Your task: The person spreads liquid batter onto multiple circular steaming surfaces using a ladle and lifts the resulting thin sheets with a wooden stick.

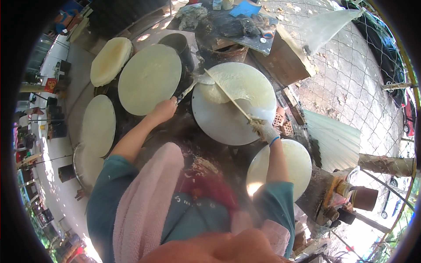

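My left hand (165, 110) is closed around the dark handle of a ladle (204, 79). The ladle's bowl rests at the left edge of a round metal griddle (215, 122). Pale, wet batter (250, 81) coats the far part of that griddle, while its near part is bare grey metal. A thin wooden stick (230, 97) crosses the batter diagonally, its far end by the ladle bowl. My right hand (265, 130), in a worn, whitish glove, is shut on the stick's near end at the griddle's right edge.
Large pale discs stand to the left: a big one (150, 79), a thick one (109, 62) and a lower one (100, 125). Another disc (289, 166) lies below my right forearm. Hollow bricks (287, 127), a cardboard box (283, 57) and a corrugated sheet (333, 138) are at the right.
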